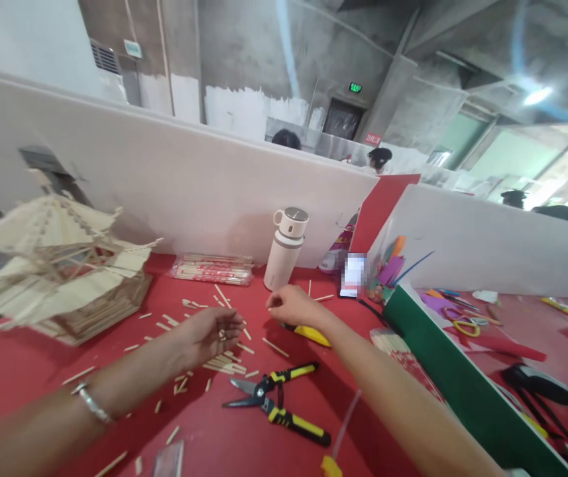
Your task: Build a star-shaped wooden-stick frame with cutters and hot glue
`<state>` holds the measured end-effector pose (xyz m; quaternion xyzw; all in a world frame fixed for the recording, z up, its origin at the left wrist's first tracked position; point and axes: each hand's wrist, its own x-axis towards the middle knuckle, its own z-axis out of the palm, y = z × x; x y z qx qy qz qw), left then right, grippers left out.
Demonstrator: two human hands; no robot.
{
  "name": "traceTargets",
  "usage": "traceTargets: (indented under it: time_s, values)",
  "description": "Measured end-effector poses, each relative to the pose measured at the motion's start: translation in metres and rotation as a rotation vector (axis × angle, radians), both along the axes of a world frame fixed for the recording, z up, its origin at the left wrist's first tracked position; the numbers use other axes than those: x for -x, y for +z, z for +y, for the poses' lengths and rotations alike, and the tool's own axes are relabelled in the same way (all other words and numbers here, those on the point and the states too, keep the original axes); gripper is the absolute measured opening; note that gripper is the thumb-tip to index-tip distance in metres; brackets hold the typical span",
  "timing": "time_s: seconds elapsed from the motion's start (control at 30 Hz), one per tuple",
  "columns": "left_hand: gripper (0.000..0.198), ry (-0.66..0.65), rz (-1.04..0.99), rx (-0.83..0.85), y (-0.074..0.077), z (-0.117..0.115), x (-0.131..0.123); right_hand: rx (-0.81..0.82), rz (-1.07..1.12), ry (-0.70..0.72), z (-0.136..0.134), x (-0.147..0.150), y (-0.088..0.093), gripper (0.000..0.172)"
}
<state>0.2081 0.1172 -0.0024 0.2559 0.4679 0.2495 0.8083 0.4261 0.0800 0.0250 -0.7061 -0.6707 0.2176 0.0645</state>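
My left hand (211, 334) is palm up over the red table, its fingers loosely curved and apart. A small pale bit shows among those fingers, too small to name. Beside it, my right hand (291, 308) has thumb and fingertips drawn together in front of the flask; whatever they hold is too small to make out. Short wooden stick pieces (227, 363) lie scattered under and around the left hand. Pruning shears (264, 392) with black and yellow handles rest nearer me, blades spread. A yellow tool (313, 334) lies partly hidden beneath my right wrist.
A wooden model pavilion (89, 291) stands at left. Bagged sticks (214, 269), a cream flask (284, 252) and a lit phone (352, 275) line the back. A green divider (462, 377) borders the right, with scissors (465, 326) beyond. A white partition (189, 179) rises behind.
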Motion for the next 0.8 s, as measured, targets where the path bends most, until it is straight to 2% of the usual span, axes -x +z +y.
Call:
traceTargets:
  time_s: [0.13,0.23,0.3,0.37,0.47,0.6,0.7,0.8]
  values:
    - [0.025,0.089,0.082,0.0,0.007,-0.033,0.045,-0.021,0.098,0.176,-0.029,0.081,-0.002,0.022]
    - [0.026,0.11,0.124,-0.032,0.005,-0.046,0.074,-0.002,0.129,0.182,-0.039,0.121,-0.014,0.023]
    - [0.027,0.133,0.151,-0.047,0.002,-0.05,0.091,0.033,0.151,0.159,-0.043,0.138,-0.023,0.016]
    - [0.025,0.136,0.169,-0.051,0.001,-0.051,0.105,0.078,0.173,0.135,-0.048,0.149,-0.03,0.01]
    - [0.025,0.121,0.182,-0.066,-0.001,-0.052,0.114,0.141,0.204,0.114,-0.055,0.161,-0.036,0.026]
    - [0.027,0.09,0.173,-0.123,-0.006,-0.053,0.114,0.143,0.225,0.109,-0.062,0.17,-0.032,0.04]
    - [0.021,0.043,0.174,-0.168,-0.01,-0.052,0.113,0.067,0.213,0.109,-0.066,0.168,-0.021,0.031]
    - [0.024,-0.004,0.239,-0.332,-0.004,-0.051,0.122,-0.025,0.196,0.11,-0.072,0.155,-0.002,0.016]
